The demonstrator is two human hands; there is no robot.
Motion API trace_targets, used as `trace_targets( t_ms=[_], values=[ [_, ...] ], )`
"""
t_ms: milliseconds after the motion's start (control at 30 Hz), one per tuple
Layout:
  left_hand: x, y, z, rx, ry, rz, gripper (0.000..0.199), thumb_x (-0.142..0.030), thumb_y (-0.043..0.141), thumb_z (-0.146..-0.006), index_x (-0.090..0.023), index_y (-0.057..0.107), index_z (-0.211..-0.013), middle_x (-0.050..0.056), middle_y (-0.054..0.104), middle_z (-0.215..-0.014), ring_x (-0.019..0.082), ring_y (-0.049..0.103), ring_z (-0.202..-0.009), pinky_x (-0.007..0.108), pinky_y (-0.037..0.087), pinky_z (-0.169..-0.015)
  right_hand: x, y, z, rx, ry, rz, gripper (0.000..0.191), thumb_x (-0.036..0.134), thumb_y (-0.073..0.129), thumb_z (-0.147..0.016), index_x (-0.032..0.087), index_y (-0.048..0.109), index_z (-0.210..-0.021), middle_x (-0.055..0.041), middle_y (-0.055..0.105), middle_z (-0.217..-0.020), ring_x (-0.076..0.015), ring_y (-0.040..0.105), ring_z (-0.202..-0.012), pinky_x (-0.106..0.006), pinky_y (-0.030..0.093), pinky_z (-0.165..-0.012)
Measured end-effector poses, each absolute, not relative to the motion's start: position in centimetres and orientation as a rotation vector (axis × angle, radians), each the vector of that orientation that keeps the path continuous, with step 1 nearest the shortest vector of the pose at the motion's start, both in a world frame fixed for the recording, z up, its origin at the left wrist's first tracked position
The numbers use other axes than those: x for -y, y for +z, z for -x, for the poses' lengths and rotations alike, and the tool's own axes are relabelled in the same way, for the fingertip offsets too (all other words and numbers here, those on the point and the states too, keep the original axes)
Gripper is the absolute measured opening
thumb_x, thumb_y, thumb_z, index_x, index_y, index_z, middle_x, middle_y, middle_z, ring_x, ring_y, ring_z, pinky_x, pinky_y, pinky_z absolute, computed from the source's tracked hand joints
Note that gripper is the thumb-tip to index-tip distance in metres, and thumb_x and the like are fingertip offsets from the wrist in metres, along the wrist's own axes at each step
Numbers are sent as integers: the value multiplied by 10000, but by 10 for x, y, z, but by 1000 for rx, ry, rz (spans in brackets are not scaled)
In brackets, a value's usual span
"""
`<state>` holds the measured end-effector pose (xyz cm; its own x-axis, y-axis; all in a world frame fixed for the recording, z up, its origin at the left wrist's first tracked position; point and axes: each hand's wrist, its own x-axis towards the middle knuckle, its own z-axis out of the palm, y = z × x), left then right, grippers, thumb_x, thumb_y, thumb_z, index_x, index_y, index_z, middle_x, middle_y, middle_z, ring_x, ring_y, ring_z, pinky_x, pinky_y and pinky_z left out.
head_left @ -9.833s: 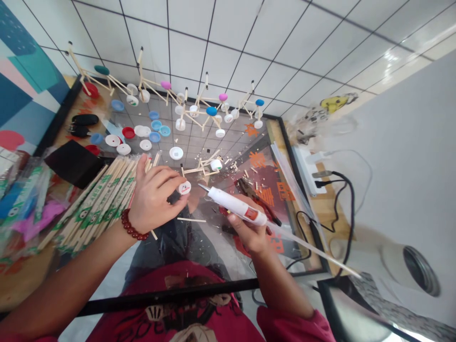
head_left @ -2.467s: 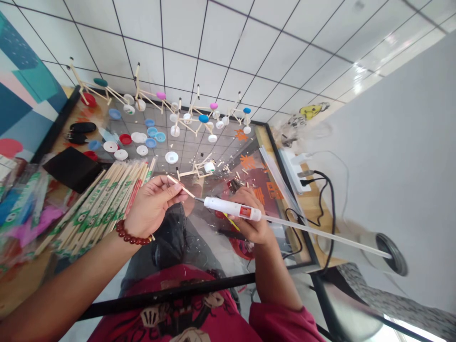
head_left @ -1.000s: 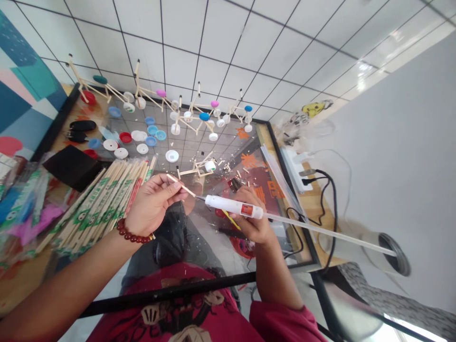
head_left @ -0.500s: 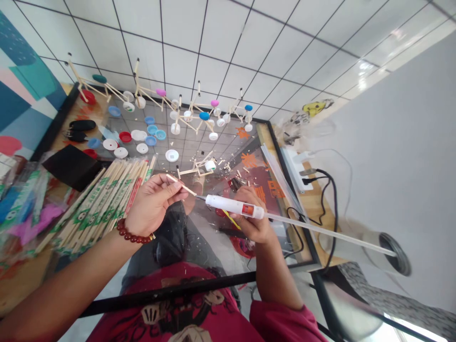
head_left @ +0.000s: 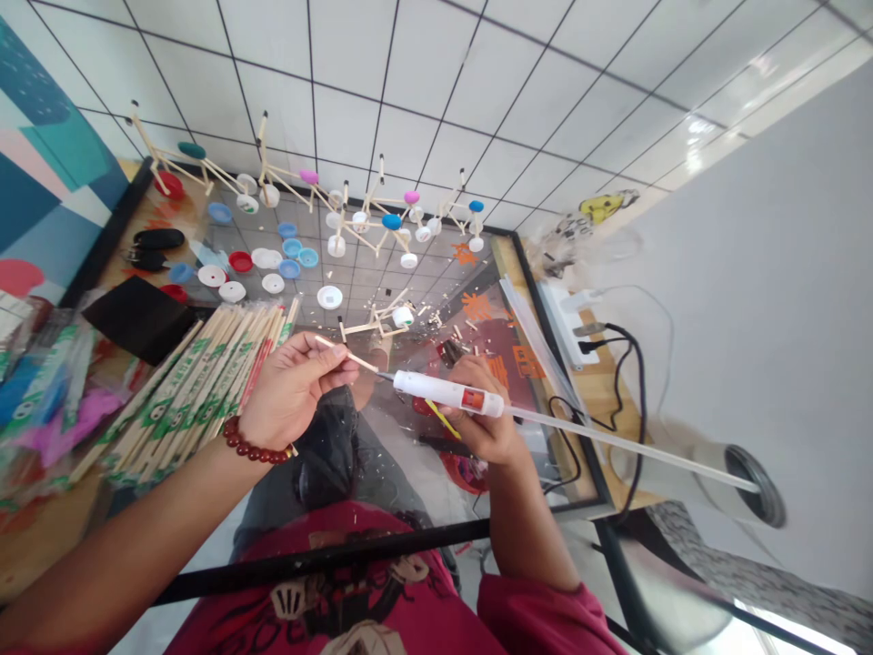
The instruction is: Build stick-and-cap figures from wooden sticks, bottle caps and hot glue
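Note:
Between its thumb and fingers, my left hand (head_left: 300, 375) pinches a short wooden stick (head_left: 360, 361) that slants down to the right. My right hand (head_left: 486, 414) is closed around a white hot glue gun (head_left: 436, 391), whose dark nozzle meets the stick's right end. A long translucent glue stick (head_left: 614, 443) runs out of the gun's back. Just beyond my hands lies a small frame of wooden sticks (head_left: 375, 324) with a white bottle cap (head_left: 402, 317) on it.
Several stick models with cap wheels (head_left: 382, 218) stand along the glass table's far edge. Loose bottle caps (head_left: 290, 248) lie at the left, above bundles of wrapped chopsticks (head_left: 197, 391). Wood scraps (head_left: 456, 337) litter the middle. At the right are a power strip (head_left: 569, 323) and black cables (head_left: 637, 391).
Very little differs. The wooden stick and the glue gun's nozzle have shifted very slightly, still end to end; both hands keep their holds.

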<state>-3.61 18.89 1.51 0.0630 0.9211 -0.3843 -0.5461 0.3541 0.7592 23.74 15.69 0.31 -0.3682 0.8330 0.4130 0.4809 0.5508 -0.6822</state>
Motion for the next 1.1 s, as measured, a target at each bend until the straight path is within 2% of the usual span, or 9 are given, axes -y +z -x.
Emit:
trace_targets(
  t_ms=[167, 433, 733, 933, 1100],
  values=[
    [-189, 16, 35, -970, 1169, -468, 431, -297, 1093, -499, -146, 732, -680, 13, 763, -691, 138, 755, -650, 210, 658, -634, -157, 2, -238, 2004, 581, 1012, 58, 297, 658, -982, 252, 622, -973, -31, 667, -873, -239, 588, -769, -477, 456, -865],
    [-189, 13, 35, -961, 1200, -468, 418, -300, 1097, -503, -153, 753, -690, 9, 775, -735, 133, 763, -691, 228, 687, -694, -157, 3, -238, 2010, 604, 1049, 63, 302, 676, -961, 252, 639, -965, -31, 656, -855, -250, 602, -779, -498, 468, -897],
    [-190, 13, 34, -956, 1152, -433, 370, -242, 1078, -515, -148, 762, -685, 15, 782, -748, 144, 767, -697, 223, 685, -666, -157, 0, -240, 1994, 565, 1061, 45, 288, 669, -960, 256, 638, -968, -36, 675, -866, -248, 590, -778, -496, 463, -880],
    [-188, 12, 32, -1004, 1160, -432, 282, -164, 1025, -561, -146, 768, -675, 35, 792, -755, 131, 745, -665, 200, 662, -633, -157, 2, -237, 1988, 623, 1007, 76, 320, 664, -959, 254, 629, -972, -32, 678, -853, -250, 618, -783, -497, 461, -888],
    [-189, 13, 34, -994, 1162, -402, 342, -185, 1055, -518, -144, 758, -683, 20, 779, -760, 100, 711, -643, 175, 630, -621, -158, 3, -238, 2007, 609, 1009, 83, 314, 676, -946, 247, 635, -973, -27, 686, -858, -240, 617, -780, -488, 454, -892]
  ],
)
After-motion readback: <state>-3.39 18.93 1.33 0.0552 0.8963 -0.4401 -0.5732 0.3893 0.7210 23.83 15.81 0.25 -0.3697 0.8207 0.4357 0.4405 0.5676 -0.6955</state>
